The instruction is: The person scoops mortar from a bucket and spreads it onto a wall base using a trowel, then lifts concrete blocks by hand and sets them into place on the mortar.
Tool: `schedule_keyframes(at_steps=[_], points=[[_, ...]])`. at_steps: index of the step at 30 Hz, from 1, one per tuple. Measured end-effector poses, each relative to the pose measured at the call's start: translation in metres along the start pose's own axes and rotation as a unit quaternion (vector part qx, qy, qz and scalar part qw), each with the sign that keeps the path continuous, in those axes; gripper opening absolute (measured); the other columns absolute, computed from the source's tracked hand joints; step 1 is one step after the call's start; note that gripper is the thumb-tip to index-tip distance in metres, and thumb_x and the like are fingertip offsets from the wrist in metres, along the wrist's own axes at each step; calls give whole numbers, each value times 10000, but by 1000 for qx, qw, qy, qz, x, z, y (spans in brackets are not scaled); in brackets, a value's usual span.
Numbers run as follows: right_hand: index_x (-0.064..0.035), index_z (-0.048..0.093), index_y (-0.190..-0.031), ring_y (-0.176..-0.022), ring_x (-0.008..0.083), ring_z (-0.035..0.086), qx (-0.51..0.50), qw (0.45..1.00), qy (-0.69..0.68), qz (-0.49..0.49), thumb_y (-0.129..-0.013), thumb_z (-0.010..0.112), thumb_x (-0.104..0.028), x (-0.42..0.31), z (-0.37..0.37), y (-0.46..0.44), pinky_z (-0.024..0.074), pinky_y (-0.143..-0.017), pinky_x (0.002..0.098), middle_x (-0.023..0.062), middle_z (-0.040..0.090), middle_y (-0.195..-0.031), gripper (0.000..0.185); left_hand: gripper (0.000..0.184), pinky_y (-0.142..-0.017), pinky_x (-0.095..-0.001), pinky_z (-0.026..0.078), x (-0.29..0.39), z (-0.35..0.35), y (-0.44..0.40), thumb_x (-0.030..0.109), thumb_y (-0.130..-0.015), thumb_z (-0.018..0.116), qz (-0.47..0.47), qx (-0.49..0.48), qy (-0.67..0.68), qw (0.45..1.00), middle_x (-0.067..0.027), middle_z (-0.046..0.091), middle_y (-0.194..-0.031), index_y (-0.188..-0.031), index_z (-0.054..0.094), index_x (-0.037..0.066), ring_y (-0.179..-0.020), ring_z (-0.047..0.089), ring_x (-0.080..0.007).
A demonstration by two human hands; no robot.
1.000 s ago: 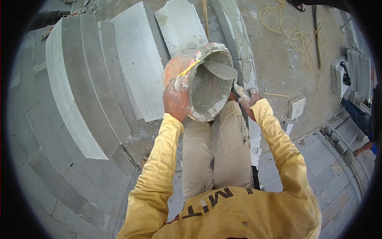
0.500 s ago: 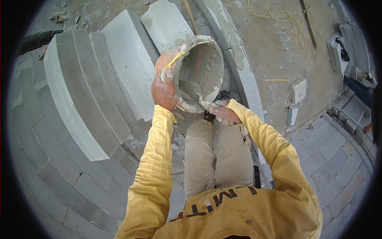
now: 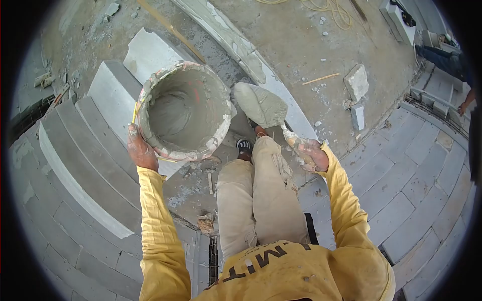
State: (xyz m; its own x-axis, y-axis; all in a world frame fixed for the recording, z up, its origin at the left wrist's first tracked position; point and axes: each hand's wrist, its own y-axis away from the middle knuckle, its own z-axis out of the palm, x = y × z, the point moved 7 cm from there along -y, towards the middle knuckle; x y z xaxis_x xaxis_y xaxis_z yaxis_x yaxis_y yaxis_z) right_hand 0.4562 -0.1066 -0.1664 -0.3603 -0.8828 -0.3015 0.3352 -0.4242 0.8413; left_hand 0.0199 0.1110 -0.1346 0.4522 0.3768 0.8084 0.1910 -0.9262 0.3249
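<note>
My left hand grips the bucket by its left edge, prob heavy, slick; right hand clutches the trowel handle.

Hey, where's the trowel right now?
In the head view, the trowel is in the person's right grip, just to the right of the bucket and above the right knee in the picture.

We cannot see the part of the left hand tucked behind the bucket, nor the stretch of the trowel inside the right hand, and mortar hides most of its blade. Another person is cut off at the right edge of our view, and folds in the yellow shirt swallow some lettering.
</note>
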Motion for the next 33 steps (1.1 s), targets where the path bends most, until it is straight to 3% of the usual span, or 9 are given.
schedule_keyframes(at_steps=[3,4,7,8,11,14,25,29,33], points=[[-48,581,-1032,-419,93,394,163,985,45,-38,-889,626,-359,-13,-42,10,309,-370,246,-15,484,-634,345,589,-723,-292,450,16,7,2,488,-1007,320,39,1,40,998,-69,601,-868,-1016,578,-41,-774,544,-168],[-42,592,-1029,-430,87,398,192,978,65,-40,-867,644,-401,-14,-55,5,319,-379,255,-5,499,-662,397,586,-758,-295,450,11,6,1,475,-1012,313,18,2,48,999,-81,610,-910,-1042,575,-49,-810,553,-172],[-79,570,-1059,-480,77,419,303,934,190,24,-868,655,-324,8,-115,-40,347,-409,253,-12,512,-680,322,583,-825,-303,445,0,4,-3,454,-1019,304,17,26,66,997,-104,624,-996,-1092,572,-59,-882,564,-178],[-65,562,-1124,-568,130,505,338,899,280,6,-862,656,-334,28,-150,-73,416,-502,286,27,566,-747,387,592,-872,-305,430,2,-1,-1,454,-1017,310,17,19,6,1000,-117,619,-1064,-1136,559,-70,-936,560,-185],[-31,517,-1273,-955,324,635,408,761,497,-87,-833,673,-367,31,-159,-126,480,-849,389,170,653,-1038,575,598,-905,-307,420,4,5,-1,454,-1018,314,-9,5,73,997,-121,605,-1113,-1169,539,-78,-977,556,-190],[-29,507,-1264,-1100,393,584,423,810,406,6,-825,679,-355,82,-180,-171,432,-945,417,230,607,-1177,573,603,-931,-307,411,15,12,2,458,-1020,315,-26,13,104,994,-120,592,-1147,-1198,522,-80,-1008,549,-187],[28,428,-1281,-1111,439,561,496,805,320,55,-842,630,-306,72,-103,-137,442,-942,476,305,568,-1180,587,643,-948,-300,399,12,5,7,486,-1014,325,-41,9,29,999,-124,589,-1160,-1225,520,-90,-1036,542,-182],[-49,412,-1347,-1209,386,498,459,816,314,159,-851,577,-427,138,-151,-180,409,-998,466,229,513,-1304,645,677,-866,-287,435,11,7,10,553,-987,337,-40,40,32,998,-97,614,-1057,-1153,556,-65,-936,559,-161],[-92,420,-1376,-1259,352,460,435,802,344,222,-862,497,-535,176,-197,-178,381,-1029,464,176,485,-1362,683,663,-877,-288,431,16,14,11,534,-994,332,-33,29,74,996,-99,612,-1072,-1155,553,-70,-949,559,-166]])
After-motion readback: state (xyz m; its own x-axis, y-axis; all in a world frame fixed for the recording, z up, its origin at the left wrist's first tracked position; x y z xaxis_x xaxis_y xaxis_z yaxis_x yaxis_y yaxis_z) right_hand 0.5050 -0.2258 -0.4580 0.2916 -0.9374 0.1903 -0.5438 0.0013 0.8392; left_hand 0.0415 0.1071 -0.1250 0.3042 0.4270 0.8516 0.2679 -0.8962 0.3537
